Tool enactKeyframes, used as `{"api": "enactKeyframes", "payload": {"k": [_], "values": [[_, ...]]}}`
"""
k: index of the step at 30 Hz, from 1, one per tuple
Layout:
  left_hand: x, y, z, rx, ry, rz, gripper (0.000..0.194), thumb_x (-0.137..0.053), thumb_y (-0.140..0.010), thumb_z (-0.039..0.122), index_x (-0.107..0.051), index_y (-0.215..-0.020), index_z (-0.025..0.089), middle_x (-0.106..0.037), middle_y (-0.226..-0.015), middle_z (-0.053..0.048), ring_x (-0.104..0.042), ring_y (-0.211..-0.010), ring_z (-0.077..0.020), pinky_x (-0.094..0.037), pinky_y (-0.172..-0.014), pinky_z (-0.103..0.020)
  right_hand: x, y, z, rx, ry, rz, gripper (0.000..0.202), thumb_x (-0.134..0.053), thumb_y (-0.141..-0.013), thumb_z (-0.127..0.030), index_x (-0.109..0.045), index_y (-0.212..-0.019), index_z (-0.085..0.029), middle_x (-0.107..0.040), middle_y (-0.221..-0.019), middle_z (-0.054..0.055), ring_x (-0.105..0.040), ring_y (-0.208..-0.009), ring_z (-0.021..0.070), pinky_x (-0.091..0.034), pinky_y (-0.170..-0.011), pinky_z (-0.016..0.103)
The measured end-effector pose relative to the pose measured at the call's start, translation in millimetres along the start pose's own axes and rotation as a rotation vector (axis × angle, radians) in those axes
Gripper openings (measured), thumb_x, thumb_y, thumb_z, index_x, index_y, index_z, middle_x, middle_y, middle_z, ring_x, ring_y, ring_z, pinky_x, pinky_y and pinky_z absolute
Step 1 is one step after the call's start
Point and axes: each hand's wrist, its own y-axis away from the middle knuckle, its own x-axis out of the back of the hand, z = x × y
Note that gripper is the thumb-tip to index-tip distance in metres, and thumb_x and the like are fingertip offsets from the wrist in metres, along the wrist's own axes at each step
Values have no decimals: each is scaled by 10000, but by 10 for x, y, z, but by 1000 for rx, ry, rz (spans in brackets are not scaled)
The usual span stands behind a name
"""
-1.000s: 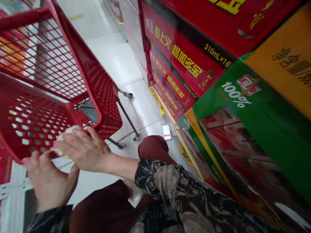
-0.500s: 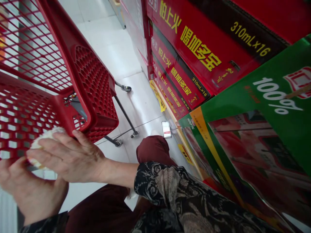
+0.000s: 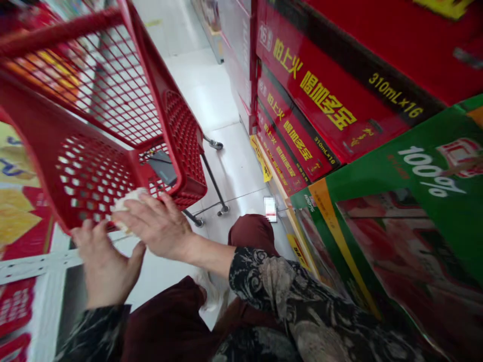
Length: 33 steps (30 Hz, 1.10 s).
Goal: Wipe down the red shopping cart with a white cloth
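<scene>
At the far left, shiny red and yellow packets are cut off by the edge of the view. A white metal bar with little holes runs in front of them and goes behind the left hand. The fingers of this hand reach up to the near rim of a big red plastic shopping cart full of holes. The thumb is spread far from the fingers, but I can't tell if they grip the rim. The cart's top corner is cut off too.

Just beside it, the right hand lies over a crumpled white cloth and holds it at the same rim. The fingers hide most of the cloth. A flat dark grey thing sits low in the cart, and I can't make out what it is.

Next come thin metal legs with small wheels on a shiny white tile floor. A strip of open floor runs between the cart and the shelf. A person's dark red trouser knee pokes into it. Near the knee lies a small white blurred card.

At the right, stacked red boxes with yellow writing and a big green box make a wall. Both run out of view. A black and grey patterned sleeve covers the green box's bottom.
</scene>
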Motion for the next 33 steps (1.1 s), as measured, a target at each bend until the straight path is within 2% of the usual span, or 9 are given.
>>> {"api": "enactKeyframes", "payload": {"k": [5,8,10,14,18,23,27,30,33], "values": [[43,65,182,-3,-71,-57,776,-524,-747,304,-131,-1404,177,-195,-1491,-147,-114,-1390,-305,-217,-1094,-513,298,-32,352,-96,-99,38,389,-339,-917,-173,-466,-1284,-180,-501,-1308,65,-369,-1259,181,-227,-1100,407],[62,103,213,33,-102,-79,747,-493,-770,280,-120,-1411,184,-178,-1507,-138,-122,-1392,-285,-227,-1082,-520,531,-17,611,-302,-25,129,433,-279,-908,-129,-455,-1301,-172,-473,-1333,91,-299,-1311,206,-201,-1096,459],[69,105,199,103,-89,-51,729,-482,-779,281,-135,-1407,151,-161,-1509,-154,-129,-1391,-282,-244,-1075,-516,591,7,664,-321,27,149,423,-289,-909,-134,-482,-1281,-180,-459,-1353,97,-278,-1326,228,-194,-1088,487],[93,75,141,151,-65,-52,704,-506,-750,258,-226,-1374,91,-160,-1505,-175,-140,-1388,-288,-274,-1074,-474,339,26,353,-113,102,29,385,-388,-884,-133,-526,-1242,-159,-411,-1398,122,-218,-1356,263,-221,-1068,498],[163,88,17,120,-61,-64,683,-513,-723,209,-275,-1354,105,-212,-1493,-167,-193,-1378,-265,-302,-1066,-445,8,-23,-15,44,97,-42,373,-399,-894,-163,-525,-1245,-156,-419,-1395,111,-267,-1338,263,-274,-1057,461],[226,169,-146,149,-20,-90,698,-496,-716,182,-254,-1368,131,-205,-1501,-139,-210,-1376,-235,-278,-1076,-463,133,56,237,27,147,29,391,-391,-881,-122,-531,-1245,-150,-435,-1381,120,-267,-1341,262,-281,-1055,458],[268,184,-98,155,44,-101,738,-522,-690,189,-247,-1369,93,-165,-1507,-163,-217,-1373,-239,-283,-1076,-437,110,114,343,15,174,116,450,-395,-836,-48,-511,-1266,-113,-413,-1388,158,-243,-1353,251,-279,-1062,443],[316,172,-39,153,100,-122,738,-532,-690,197,-256,-1363,75,-144,-1506,-184,-295,-1341,-246,-310,-1060,-401,-198,79,34,165,119,91,449,-435,-830,-66,-510,-1269,-125,-451,-1360,154,-282,-1337,243,-308,-1050,430],[341,199,-53,159,120,-126,730,-524,-703,188,-246,-1370,85,-184,-1499,-176,-267,-1355,-232,-312,-1058,-394,-448,29,-283,288,77,51,440,-477,-827,-91,-518,-1262,-146,-466,-1354,134,-303,-1326,236,-326,-1038,415]]}}
